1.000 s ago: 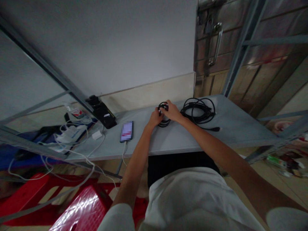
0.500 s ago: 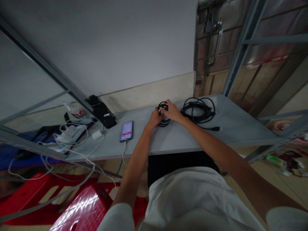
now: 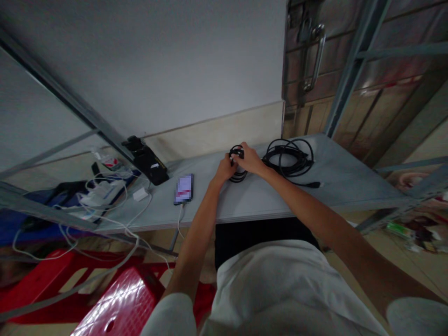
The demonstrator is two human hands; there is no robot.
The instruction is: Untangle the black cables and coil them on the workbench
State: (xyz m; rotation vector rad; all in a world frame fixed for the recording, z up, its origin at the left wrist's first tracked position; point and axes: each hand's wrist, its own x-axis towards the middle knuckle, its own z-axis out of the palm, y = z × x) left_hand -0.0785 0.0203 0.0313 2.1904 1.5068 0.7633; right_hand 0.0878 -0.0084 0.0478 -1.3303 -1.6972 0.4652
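A small coil of black cable lies on the grey table, partly covered by my fingers. My left hand is closed on the coil's left side. From the right, my right hand grips its upper part, the fingertips of both hands nearly meeting. What exactly the fingertips pinch is too small to make out. Just right of my right hand rests a larger coil of black cable, its plug end lying toward the front of the table.
A phone with a white charging cord lies left of my hands. Farther left are a black box-like item, a white adapter and a white power strip with tangled cords. Red plastic stools stand below. Metal posts frame the table.
My hands stay on the small coil with barely any movement of the fingers. The whole view has shifted very slightly; the other things lie as before.
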